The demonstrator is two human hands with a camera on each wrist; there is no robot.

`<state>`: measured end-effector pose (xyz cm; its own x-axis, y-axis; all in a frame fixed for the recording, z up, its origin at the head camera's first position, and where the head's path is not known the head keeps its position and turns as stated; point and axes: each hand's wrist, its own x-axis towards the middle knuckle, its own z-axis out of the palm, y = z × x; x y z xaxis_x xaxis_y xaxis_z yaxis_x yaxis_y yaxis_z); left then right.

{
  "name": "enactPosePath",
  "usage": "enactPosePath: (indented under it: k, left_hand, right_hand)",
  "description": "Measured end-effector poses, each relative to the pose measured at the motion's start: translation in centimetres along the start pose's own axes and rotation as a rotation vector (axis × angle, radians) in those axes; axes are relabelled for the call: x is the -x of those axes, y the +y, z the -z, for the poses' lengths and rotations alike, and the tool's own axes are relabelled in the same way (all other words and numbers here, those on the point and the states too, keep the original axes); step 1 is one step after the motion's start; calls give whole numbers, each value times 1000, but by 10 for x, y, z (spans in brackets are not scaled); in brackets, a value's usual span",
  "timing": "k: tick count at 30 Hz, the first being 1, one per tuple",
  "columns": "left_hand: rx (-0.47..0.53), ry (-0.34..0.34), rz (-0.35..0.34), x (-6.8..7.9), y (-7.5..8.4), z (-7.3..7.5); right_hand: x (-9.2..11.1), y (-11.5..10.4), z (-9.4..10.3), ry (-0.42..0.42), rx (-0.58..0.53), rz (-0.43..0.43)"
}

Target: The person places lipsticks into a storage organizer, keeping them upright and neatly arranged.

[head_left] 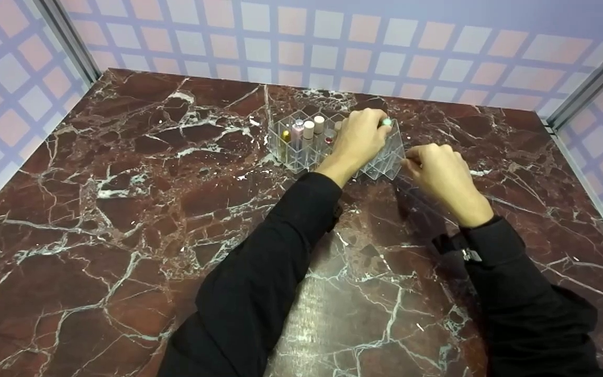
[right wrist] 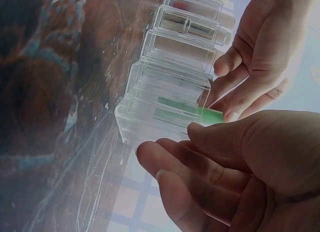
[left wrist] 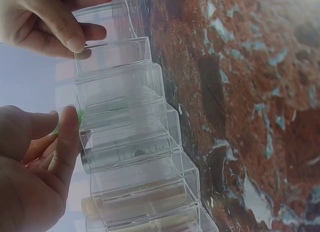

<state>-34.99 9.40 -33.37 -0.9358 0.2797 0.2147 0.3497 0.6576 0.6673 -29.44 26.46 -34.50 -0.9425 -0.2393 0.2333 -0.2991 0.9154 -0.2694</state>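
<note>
A clear plastic lipstick organizer (head_left: 377, 166) with zigzag compartments stands on the marbled table. My left hand (head_left: 359, 135) reaches over its right part and pinches the top of a green cosmetic tube (right wrist: 212, 115). The tube's lower part sits inside an end compartment, seen through the clear wall in the right wrist view. My right hand (head_left: 442, 173) is at the organizer's right end; in the left wrist view its thumb and fingers (left wrist: 75, 42) pinch the rim. Left of my left hand, compartments hold a pink tube (head_left: 297, 133), white-capped tubes (head_left: 308, 129) and a gold-capped one (head_left: 286, 137).
The dark red marbled table (head_left: 123, 251) spreads around the organizer. Behind it rises a checkered wall panel (head_left: 301, 47), with metal corner posts (head_left: 66, 39) at the sides. Both forearms, in black sleeves (head_left: 259, 272), cross the front of the table.
</note>
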Motion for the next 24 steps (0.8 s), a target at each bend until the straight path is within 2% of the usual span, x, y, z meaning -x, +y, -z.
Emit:
enactPosePath:
  k: [10,15,24]
  left_hand:
    - [-65,12,-18,1,0,0]
    - [-58,-7,-14,1,0,-2]
    - [-61,10,-48,2,-4,-2]
  right_hand:
    - [0,0,1,-4,13,-5]
    - [0,0,1,-7,4,-6]
    - [0,0,1,-4,-1,-4]
